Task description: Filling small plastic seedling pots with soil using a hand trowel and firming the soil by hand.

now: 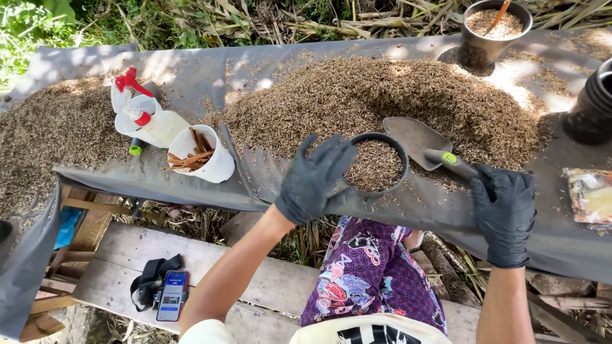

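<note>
Small black pot (377,164), filled near the rim with brown rice-husk mix, sits at the near edge of the big husk pile (382,95) on a grey tarp (191,70). Left hand (312,181), black glove, fingers spread and wrapped on the pot's left rim, gripping it. Right hand (507,213), also gloved, closed around the handle of a garden trowel (424,143); grey blade lies flat on the husks just right of the pot, touching or nearly touching its rim, can't tell which. Hands apart, pot and trowel between them.

Second husk pile (57,127) at far left on the same tarp. Between the piles: white spray bottle (150,118) with red trigger lying on its side, and a white cup (207,156) tipped over, holding brown sticks. Top right: dark pot (491,32) filled with husk, an orange stick standing in it. Stack of black pots (593,102) at the right edge; crinkled plastic packet (590,194) below it.

Under the table, wooden bench (127,255) with a phone (172,295), screen lit, beside a black strap (150,280). Patterned purple trousers (373,274) visible at the bottom centre.
</note>
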